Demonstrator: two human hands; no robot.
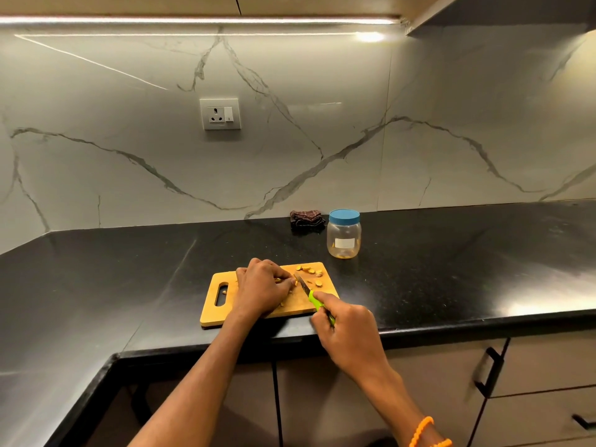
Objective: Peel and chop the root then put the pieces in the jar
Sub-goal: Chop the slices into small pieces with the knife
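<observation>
A wooden cutting board (216, 309) lies near the counter's front edge. My left hand (261, 287) curls over a small yellow root (279, 280) on the board and pins it there; most of the root is hidden under the fingers. My right hand (346, 330) grips the green handle of a small knife (305, 290), whose blade touches the board right beside my left fingertips. Several cut yellow pieces (311, 271) lie at the board's far right corner. A clear plastic jar (343, 235) with a blue lid on stands behind the board to the right, a few pieces at its bottom.
The board sits on a black L-shaped countertop (451, 269) that turns toward me at the left. A dark folded cloth (306, 218) lies against the marble wall, left of the jar. Cabinet fronts with black handles (488, 371) hang below the counter edge.
</observation>
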